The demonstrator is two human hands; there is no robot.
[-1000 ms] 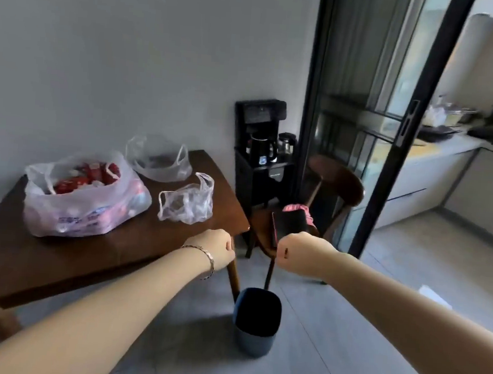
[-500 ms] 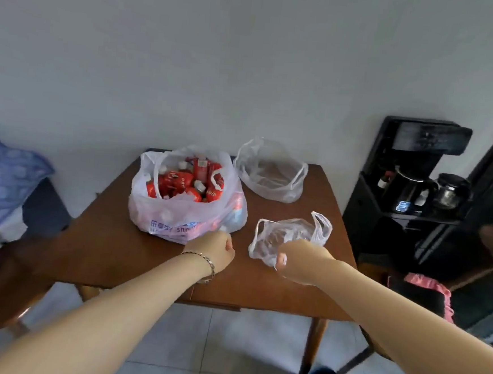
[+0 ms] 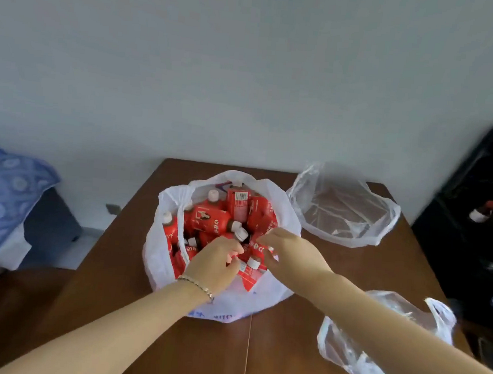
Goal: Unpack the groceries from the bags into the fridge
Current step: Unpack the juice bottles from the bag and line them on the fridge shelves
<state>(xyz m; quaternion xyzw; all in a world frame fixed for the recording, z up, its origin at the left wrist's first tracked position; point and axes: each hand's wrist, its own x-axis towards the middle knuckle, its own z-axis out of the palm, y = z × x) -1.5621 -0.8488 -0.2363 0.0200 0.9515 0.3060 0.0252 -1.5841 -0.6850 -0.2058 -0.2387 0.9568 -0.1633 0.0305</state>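
Note:
A white plastic bag [image 3: 260,298] stands open in the middle of the brown table [image 3: 121,265]. It is packed with several red bottles [image 3: 210,221] with white caps and a red carton [image 3: 238,204]. Both my hands are inside the bag's mouth. My left hand [image 3: 214,265], with a bracelet on the wrist, has its fingers curled on a red bottle [image 3: 249,271] near the front. My right hand [image 3: 290,250] reaches in from the right, thumb and fingers curved round another red bottle [image 3: 256,248]. The fridge is out of view.
A clear plastic bag [image 3: 344,206] lies slack at the table's back right, and a second clear bag [image 3: 344,348] lies at the front right edge. A black stand [image 3: 472,222] with appliances is to the right. Blue fabric [image 3: 6,191] lies on furniture to the left.
I have turned toward the table and come close. Both hands, earlier held as empty fists short of the bags, are now down inside the white bag among the bottles.

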